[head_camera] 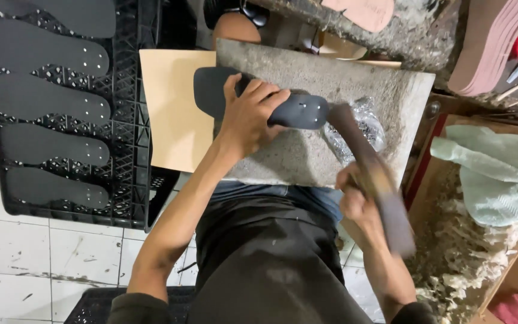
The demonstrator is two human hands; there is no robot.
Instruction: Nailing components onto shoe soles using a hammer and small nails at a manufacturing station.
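Observation:
A dark sole-shaped piece (pixel 303 111) lies across a grey stone slab (pixel 343 81) on my lap. My left hand (pixel 252 114) presses down on the middle of that piece, fingers curled over it. My right hand (pixel 358 195) grips the handle of a hammer (pixel 367 159), which is blurred; its head sits near the toe end of the dark piece, beside a crinkled shiny metal lump (pixel 367 123) on the slab.
A black plastic crate (pixel 136 120) at the left holds several dark soles in a row. A tan sheet (pixel 172 108) lies under the slab. A pale green cloth (pixel 499 174), scraps, stacked pink soles (pixel 487 48) and tools lie at the right.

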